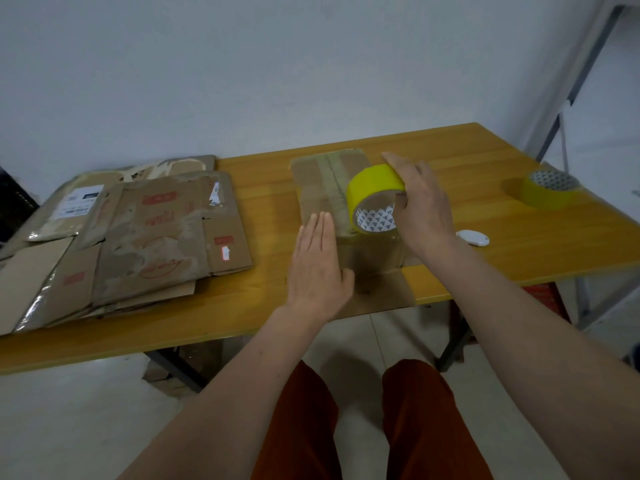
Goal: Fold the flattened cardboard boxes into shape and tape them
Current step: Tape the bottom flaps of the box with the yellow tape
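Cardboard box [322, 188] lies mid-table [485, 161]; taping appears under way. Left hand [320, 268], fingers together, presses it flat. Right hand [420, 202] grips yellow tape roll [374, 199] atop the box. Next, likely draw tape along the seam.

Left hand [318, 268] lies flat, fingers straight; right hand [420, 202] is curled, gripping.

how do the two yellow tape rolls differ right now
The held tape roll is gripped by the right hand and tipped on edge over the cardboard box, its core opening facing the camera. The spare tape roll lies flat and untouched on the table at the far right. Both are yellow with a white patterned core.
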`<state>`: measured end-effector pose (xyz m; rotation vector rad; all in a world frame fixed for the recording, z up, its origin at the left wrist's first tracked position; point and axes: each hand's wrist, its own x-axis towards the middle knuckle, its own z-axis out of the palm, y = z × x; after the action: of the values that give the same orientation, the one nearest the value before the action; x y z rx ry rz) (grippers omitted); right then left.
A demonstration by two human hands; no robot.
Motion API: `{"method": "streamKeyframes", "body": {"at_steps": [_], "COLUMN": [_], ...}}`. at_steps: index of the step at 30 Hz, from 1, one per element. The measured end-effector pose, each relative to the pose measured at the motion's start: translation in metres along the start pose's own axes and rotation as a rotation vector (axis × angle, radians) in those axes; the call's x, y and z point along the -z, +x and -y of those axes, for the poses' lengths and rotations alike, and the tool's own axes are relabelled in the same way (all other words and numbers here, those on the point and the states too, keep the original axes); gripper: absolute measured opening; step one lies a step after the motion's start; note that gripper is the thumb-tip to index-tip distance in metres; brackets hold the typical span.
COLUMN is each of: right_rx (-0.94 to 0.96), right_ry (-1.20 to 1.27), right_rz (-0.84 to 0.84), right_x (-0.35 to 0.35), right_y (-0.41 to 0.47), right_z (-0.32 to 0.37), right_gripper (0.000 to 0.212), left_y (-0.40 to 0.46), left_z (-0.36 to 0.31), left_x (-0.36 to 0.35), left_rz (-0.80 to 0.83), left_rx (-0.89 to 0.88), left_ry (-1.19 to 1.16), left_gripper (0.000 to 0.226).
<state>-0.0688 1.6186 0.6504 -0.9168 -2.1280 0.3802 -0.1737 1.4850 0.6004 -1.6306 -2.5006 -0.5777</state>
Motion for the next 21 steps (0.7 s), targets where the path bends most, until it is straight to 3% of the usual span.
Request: {"method": "streamKeyframes", "body": {"at_steps": [4,7,12,15,21], "right_rx": [-0.236,-0.25,-0.283,-0.208,-0.164], "right_ry": [0.275,0.237,-0.031,-0.248,-0.332], "right_rz": [0.052,0.095,-0.009,-0.017,0.045], "right_x": [-0.006,-0.006,0.027,0.044,0.037], "right_y": [-0.006,-0.004,0.004,-0.003,-0.01], "right_z": [-0.006,-0.007,-0.024,-0.044,-0.065], "right_gripper": [0.037,0.022,0.031,0.038,0.04], "left_y": [0.002,0.001,0.0,0.001,0.002], "left_z": [0.003,0.005,0.006,0.006,0.006], "left_x": [-0.005,-0.004,-0.002,-0.004,-0.005], "left_rz": [0.02,0.022,0.021,0.011,0.015], "left_rx": [-0.04,-0.068,-0.067,-0.055,-0.048], "left_ry": [0.139,0.171,0.179,0.181,0.205], "left_gripper": [0.091,0.092,0.091,0.092,0.091]}}
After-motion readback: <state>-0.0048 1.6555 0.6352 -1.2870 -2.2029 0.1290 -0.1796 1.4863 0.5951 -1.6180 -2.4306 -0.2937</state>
